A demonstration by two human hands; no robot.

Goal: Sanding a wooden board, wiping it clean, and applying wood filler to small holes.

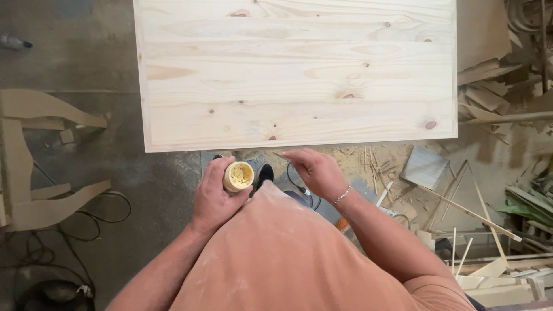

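Left hand (pixel 214 196) grips a small round yellow-filled wooden cup (pixel 238 176); right hand (pixel 315 171), just beside it, pinches a thin wooden stick (pixel 280 154) below the pale pine board surface (pixel 296 72).

A wide pine panel (pixel 296 72) with dark knots fills the top of the view. Left of it, curved cut board shapes (pixel 26 161) lie on the grey floor (pixel 144 190), with black cables (pixel 75 224) looping beside them. Sawdust (pixel 368 161) spreads under the panel's near edge. At right, wood offcuts (pixel 489 92) and thin strips (pixel 478 216) are heaped together.
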